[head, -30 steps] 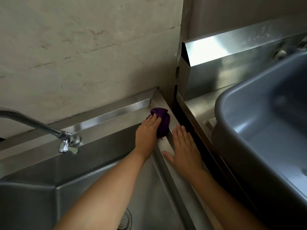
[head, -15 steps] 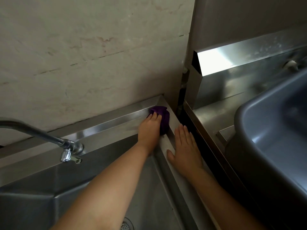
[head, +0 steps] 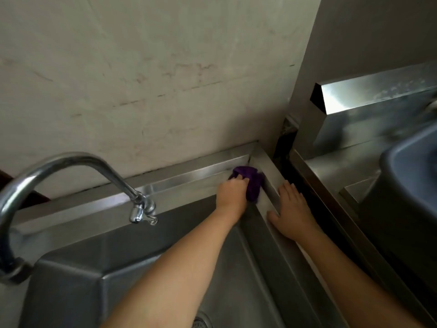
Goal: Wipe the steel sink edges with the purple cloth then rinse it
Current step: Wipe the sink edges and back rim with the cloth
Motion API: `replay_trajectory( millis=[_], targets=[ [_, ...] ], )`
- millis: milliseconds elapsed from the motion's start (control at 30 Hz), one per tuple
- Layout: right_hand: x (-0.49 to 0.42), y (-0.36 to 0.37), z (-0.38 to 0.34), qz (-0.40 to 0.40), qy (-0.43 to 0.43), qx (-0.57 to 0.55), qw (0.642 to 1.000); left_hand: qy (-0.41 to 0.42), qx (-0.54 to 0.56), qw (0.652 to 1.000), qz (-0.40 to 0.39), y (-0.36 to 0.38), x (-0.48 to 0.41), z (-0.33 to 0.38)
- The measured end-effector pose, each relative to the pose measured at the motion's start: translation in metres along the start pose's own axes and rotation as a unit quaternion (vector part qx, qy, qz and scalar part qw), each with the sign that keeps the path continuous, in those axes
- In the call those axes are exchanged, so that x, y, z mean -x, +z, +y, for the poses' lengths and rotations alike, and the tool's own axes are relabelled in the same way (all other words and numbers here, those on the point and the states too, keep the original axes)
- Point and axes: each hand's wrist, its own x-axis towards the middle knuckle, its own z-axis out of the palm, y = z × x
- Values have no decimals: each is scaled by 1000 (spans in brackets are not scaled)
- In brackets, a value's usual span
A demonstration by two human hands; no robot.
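The purple cloth (head: 253, 183) is bunched in the far right corner of the steel sink edge (head: 189, 179). My left hand (head: 233, 194) presses on the cloth, fingers curled over its near side. My right hand (head: 292, 210) lies flat, fingers spread, on the sink's right edge just beside the cloth, holding nothing. The sink basin (head: 132, 275) drops away below both forearms. Part of the drain (head: 201, 321) shows at the bottom.
A curved steel tap (head: 71, 166) arches over the basin at the left, its handle (head: 142, 213) on the back ledge. A stained wall rises behind. To the right, past a dark gap, stand a steel counter (head: 331, 166) and a grey tub (head: 411, 176).
My left hand has curled its fingers over the cloth and shifted slightly left along the back corner. The view has tilted so more of the tap shows. My right hand stays flat on the edge.
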Motion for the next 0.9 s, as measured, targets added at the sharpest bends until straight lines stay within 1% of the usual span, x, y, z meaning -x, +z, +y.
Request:
replay_trajectory(
  millis=[67,100,133,167,200,267,333,433,467,500,533,567,633,667,733,767,833,900],
  targets=[
    [4,-1,-9,10,-10,-33,999,-50,85,995,16,-3,7,-8],
    [8,0,-16,14,-28,-62,998,-81,136,987,35,-5,11,-14],
    [12,2,-24,11,-53,-97,994,-115,196,972,55,-7,15,-19],
    [16,4,-33,1,-77,-135,988,-149,268,949,68,-9,19,-24],
    [18,6,-43,-11,-96,-175,980,-181,352,915,73,-12,23,-30],
    [18,7,-59,-29,-123,-252,960,-235,511,824,62,-21,37,-37],
    [12,3,-70,-52,-146,-299,941,-269,608,746,40,-28,53,-45],
    [3,0,-84,-112,-194,-316,922,-283,713,641,5,-35,72,-53],
    [3,1,-88,-129,-207,-323,914,-288,737,612,2,-38,75,-55],
    [3,3,-92,-137,-215,-333,908,-292,751,593,2,-41,78,-56],
    [5,7,-95,-138,-215,-345,903,-295,755,585,1,-44,80,-58],
    [6,11,-97,-137,-209,-355,901,-297,754,586,0,-46,83,-59],
    [8,18,-99,-129,-200,-358,903,-290,734,613,-9,-49,89,-58],
    [9,21,-100,-118,-202,-349,907,-287,710,643,-6,-48,93,-58],
    [8,26,-100,-83,-202,-305,927,-281,615,736,25,-44,100,-61],
    [5,27,-99,-54,-190,-283,939,-281,560,777,54,-42,103,-63],
    [-5,24,-96,17,-143,-277,950,-290,434,847,99,-35,107,-69],
    [-20,20,-101,46,-108,-291,950,-268,319,903,102,-22,107,-79]
  ],
)
